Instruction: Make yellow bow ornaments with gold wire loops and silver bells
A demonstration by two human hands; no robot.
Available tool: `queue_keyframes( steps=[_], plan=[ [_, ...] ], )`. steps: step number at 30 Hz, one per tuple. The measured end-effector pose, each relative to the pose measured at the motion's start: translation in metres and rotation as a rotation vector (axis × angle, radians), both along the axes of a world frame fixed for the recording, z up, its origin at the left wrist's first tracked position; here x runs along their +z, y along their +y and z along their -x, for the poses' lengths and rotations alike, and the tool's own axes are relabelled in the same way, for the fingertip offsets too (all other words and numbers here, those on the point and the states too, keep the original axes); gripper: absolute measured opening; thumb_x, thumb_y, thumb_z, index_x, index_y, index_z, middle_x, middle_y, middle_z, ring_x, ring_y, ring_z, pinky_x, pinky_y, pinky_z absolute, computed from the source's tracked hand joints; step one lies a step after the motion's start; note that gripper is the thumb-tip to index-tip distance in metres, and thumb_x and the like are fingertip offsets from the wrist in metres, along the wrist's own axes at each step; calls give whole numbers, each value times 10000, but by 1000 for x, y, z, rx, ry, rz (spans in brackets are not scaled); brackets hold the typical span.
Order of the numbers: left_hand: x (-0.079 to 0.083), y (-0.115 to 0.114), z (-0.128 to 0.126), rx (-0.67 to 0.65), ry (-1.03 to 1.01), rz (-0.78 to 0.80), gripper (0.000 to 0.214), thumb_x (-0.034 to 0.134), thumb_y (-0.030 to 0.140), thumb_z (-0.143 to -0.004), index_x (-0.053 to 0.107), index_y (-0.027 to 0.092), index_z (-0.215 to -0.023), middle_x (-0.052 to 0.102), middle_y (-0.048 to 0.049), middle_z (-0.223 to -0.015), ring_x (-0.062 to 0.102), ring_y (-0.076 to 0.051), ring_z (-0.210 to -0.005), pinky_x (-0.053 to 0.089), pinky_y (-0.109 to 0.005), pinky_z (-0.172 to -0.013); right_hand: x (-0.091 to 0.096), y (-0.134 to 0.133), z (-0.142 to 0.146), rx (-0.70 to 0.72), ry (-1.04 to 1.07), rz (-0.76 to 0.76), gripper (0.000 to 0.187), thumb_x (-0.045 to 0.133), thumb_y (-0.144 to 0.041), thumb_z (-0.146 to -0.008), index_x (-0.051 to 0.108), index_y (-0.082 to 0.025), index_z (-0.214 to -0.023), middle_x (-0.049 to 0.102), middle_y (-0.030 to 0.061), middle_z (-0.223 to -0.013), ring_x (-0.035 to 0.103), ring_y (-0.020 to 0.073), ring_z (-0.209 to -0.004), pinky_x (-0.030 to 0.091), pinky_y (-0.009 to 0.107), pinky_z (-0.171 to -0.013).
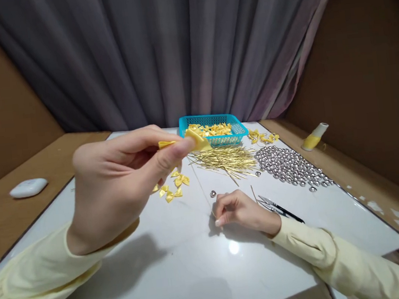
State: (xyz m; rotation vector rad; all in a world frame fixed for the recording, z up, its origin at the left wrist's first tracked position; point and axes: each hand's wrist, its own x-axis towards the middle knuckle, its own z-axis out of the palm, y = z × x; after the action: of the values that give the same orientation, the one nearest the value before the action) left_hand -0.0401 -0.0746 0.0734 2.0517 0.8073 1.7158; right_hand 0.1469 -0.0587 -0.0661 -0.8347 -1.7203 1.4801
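My left hand [117,177] is raised close to the camera, thumb and fingers pinched on a yellow satin ribbon bow [197,141]. A thin pale thread [200,187] slants down from near the bow to my right hand [240,212], which is low over the white table with its fingertips closed on the thread. Just beyond the right hand lies a single silver ring-like metal piece [212,193]. Black-handled thread snips [280,209] rest beside the right wrist. Several finished-looking yellow bows [173,188] lie behind my left hand, which partly hides them.
A blue basket [238,131] of yellow bows stands at the back, with gold twist ties [225,161] heaped before it. Silver metal pieces [290,164] spread at right. A yellow thread spool [315,136] and white case [28,188] sit on the brown side surfaces.
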Motion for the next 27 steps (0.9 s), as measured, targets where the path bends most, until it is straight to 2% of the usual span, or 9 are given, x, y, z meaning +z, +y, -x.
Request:
queue_keyframes(
  steps=[5, 8, 11, 13, 15, 18, 22, 25, 27],
  plan=[
    [-2, 13, 3, -89, -9, 240, 112, 646, 223, -785, 665, 159, -695, 476, 25, -533, 379, -68, -483, 280, -213, -403, 2, 0, -6, 4, -30, -9, 245, 742, -330, -635, 608, -147, -541, 545, -10, -563, 504, 114, -563, 400, 260, -571],
    [-6, 24, 3, -151, 74, 437, 262, 583, 293, -835, 590, 145, -619, 447, 21, -543, 384, -75, -521, 309, -214, -460, 19, 0, -23, -4, -52, -43, 155, 721, -272, -681, 644, -155, -613, 586, 2, -624, 534, 125, -611, 413, 282, -636],
    [-12, 33, 0, -259, 84, 623, 301, 540, 338, -858, 534, 149, -624, 444, 18, -580, 395, -81, -552, 319, -212, -501, 43, -13, -50, 5, -33, -175, 81, 703, -224, -714, 661, -190, -655, 637, 53, -954, 565, 182, -894, 392, 350, -829],
    [-19, 37, -5, -396, 15, 742, 253, 555, 319, -850, 524, 154, -661, 431, 29, -578, 381, -76, -540, 311, -203, -505, 53, -30, -65, -68, 5, -213, 84, 709, -237, -712, 674, -226, -637, 561, 43, -1198, 494, 226, -1070, 360, 379, -877],
    [-28, 38, -12, -499, -62, 830, 188, 580, 267, -831, 535, 149, -691, 443, 30, -593, 378, -73, -541, 316, -199, -519, 56, -50, -74, -125, 89, -245, 74, 736, -271, -679, 693, -270, -619, 534, 15, -1256, 436, 263, -1143, 346, 397, -880],
    [-42, 36, -23, -596, -129, 877, 111, 583, 229, -824, 571, 141, -757, 473, 19, -624, 410, -82, -576, 334, -202, -550, 53, -77, -70, -39, 242, -257, 33, 729, -291, -662, 710, -318, -665, 648, 8, -1093, 535, 239, -945, 376, 397, -831],
    [-56, 33, -32, -693, -111, 912, 54, 578, 192, -820, 587, 145, -844, 521, -10, -718, 448, -101, -644, 361, -229, -628, 48, -90, -48, 51, 533, -154, 155, 629, -270, -701, 600, -284, -550, 707, 10, -691, 552, 193, -621, 411, 330, -578],
    [-63, 33, -34, -771, -87, 930, 36, 572, 190, -817, 572, 156, -831, 531, -31, -784, 459, -120, -684, 360, -248, -649, 49, -86, -38, 86, 534, -79, 321, 619, -361, -697, 462, -235, -447, 686, 4, -596, 549, 184, -586, 403, 349, -649],
    [-66, 34, -34, -820, -92, 957, 55, 561, 217, -818, 558, 164, -807, 526, -37, -800, 462, -139, -730, 356, -258, -669, 48, -81, -36, 69, 532, -50, 350, 634, -355, -675, 419, -218, -435, 653, -22, -520, 504, 151, -507, 383, 363, -726]
  ],
)
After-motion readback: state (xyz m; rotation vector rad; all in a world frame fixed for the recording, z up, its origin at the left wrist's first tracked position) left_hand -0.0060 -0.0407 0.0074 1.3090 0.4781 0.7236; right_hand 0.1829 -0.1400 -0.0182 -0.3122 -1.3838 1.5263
